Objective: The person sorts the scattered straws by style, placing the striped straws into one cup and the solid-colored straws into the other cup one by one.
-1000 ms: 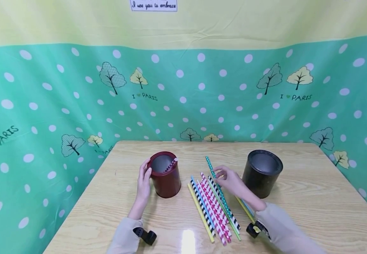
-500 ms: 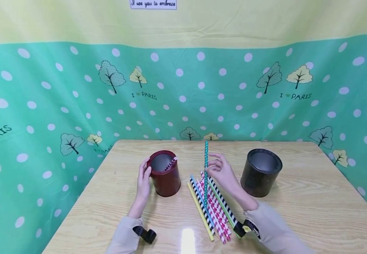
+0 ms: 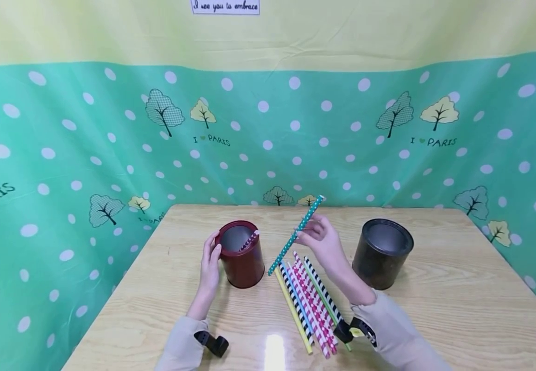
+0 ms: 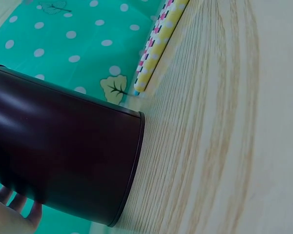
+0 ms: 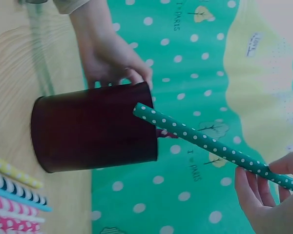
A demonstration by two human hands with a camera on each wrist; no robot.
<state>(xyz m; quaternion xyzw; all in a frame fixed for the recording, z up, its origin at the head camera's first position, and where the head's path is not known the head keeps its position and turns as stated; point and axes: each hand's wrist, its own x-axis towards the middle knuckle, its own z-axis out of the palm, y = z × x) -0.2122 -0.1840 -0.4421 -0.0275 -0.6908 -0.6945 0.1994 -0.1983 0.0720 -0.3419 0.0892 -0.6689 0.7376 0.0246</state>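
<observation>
A green paper straw with white dots slants above the other straws, pinched by my right hand. Its lower end is close to the dark red canister, and in the right wrist view it overlaps the canister's mouth. Curved fingers of my left hand hold the canister's left side at the rim. One pink-and-dark striped straw leans inside the canister. Between the two canisters lies a bunch of patterned paper straws, among them yellow, blue, black-striped, pink and light green ones.
An upright black canister stands to the right, behind my right forearm. The wooden table ends at the back against a green dotted curtain. My right wrist's camera hangs over the near ends of the straws.
My right hand has lifted the green dotted straw off the bunch. The straw has turned upright, then tilted with its lower end leftward toward the red canister. My left hand stays put.
</observation>
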